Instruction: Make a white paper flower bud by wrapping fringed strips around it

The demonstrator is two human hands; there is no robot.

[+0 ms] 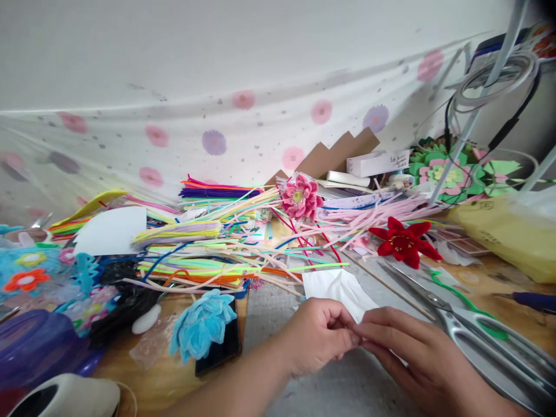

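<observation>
My left hand (319,336) and my right hand (417,350) meet fingertip to fingertip over a grey mat (267,336). Both are closed in a pinch, and whatever lies between the fingertips is too small or hidden to make out. Just behind them is a creased white tissue or paper (334,288), partly covered by the fingers. Large metal scissors (460,324) lie by my right hand, blades partly apart. A thin wooden stick (391,284) runs beyond the fingers. Left of my left hand, a blue fuzzy flower (203,324) rests over a black flat object (223,347).
Bundles of coloured pipe cleaners (195,231) spread across the back, with a pink flower (299,198) on them. A red flower (403,242) lies right of centre. A purple container (37,341) and a white rounded object (72,397) stand left. A blue-handled tool (534,301) lies right.
</observation>
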